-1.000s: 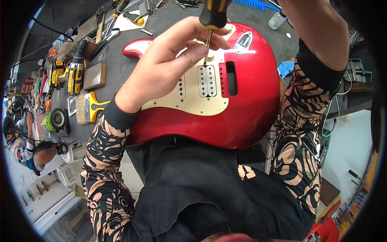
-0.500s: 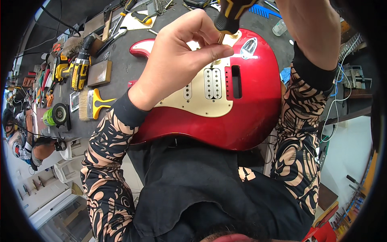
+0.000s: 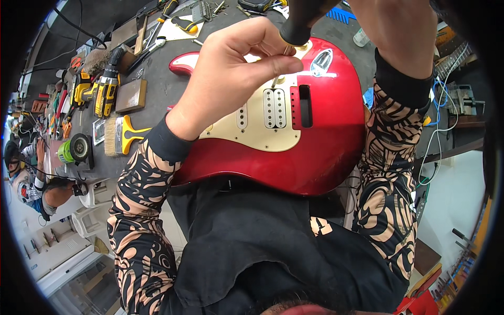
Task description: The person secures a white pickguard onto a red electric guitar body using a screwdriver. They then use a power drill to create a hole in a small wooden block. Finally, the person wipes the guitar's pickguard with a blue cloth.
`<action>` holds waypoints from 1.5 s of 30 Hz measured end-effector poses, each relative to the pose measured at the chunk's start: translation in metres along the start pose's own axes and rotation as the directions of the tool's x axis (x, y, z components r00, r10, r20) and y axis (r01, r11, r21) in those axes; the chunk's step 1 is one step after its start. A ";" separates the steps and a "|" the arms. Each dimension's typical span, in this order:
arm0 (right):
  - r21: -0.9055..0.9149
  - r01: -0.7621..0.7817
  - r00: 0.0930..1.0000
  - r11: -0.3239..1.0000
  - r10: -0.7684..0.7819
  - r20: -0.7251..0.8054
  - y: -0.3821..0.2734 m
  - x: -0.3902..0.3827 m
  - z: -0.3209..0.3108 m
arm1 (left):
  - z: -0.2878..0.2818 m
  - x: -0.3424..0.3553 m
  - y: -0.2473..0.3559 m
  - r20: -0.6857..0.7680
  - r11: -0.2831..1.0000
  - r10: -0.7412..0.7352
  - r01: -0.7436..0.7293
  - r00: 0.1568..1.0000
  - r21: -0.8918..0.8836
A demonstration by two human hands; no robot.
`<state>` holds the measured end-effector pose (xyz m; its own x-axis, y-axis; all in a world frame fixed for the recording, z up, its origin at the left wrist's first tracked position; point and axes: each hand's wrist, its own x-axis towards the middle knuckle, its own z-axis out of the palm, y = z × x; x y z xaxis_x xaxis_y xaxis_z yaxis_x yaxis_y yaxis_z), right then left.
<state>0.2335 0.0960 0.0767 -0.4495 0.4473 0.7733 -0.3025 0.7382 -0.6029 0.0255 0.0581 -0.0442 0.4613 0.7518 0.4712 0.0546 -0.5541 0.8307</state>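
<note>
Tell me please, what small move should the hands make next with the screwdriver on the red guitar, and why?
Probably turn the screwdriver gently while keeping it upright. The right hand grips its dark handle from above, and the left hand pinches the shaft near the tip, which meets the cream pickguard of the red electric guitar body. The screw itself is hidden by the fingers.

Right hand [image 3: 399, 31]: cut off by the top edge, fingers out of view. Screwdriver [image 3: 304, 21]: handle cropped at the top edge; shaft mostly hidden behind the left hand [image 3: 236, 73]; tip contact not discernible. Red guitar body [image 3: 325, 152]: upper left part of the cream pickguard [image 3: 262, 131] covered by the left hand; neck end hidden. Small tools [image 3: 58, 113] at far left of the frame: too small and distorted to identify.
</note>
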 end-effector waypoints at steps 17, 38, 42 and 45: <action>0.109 -0.246 0.968 0.963 0.239 0.071 -0.019 0.002 -0.008 | 0.013 0.012 0.009 -0.107 0.995 0.053 -0.044 0.993 0.086; -0.081 -0.055 0.998 0.995 0.057 0.022 0.005 -0.010 -0.006 | 0.017 0.004 0.007 -0.129 0.998 0.041 -0.047 0.991 -0.040; -0.087 -0.055 0.998 0.995 0.056 0.013 0.005 -0.009 -0.007 | 0.001 0.001 0.005 0.023 0.988 -0.022 0.025 0.999 -0.152; -0.092 -0.053 0.998 0.994 0.054 0.013 0.003 -0.009 -0.007 | 0.002 0.003 0.007 -0.022 1.000 -0.002 0.002 1.000 0.011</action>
<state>0.2425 0.0977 0.0689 -0.4762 0.4800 0.7368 -0.1994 0.7572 -0.6221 0.0293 0.0556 -0.0375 0.4412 0.7606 0.4762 0.0652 -0.5565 0.8283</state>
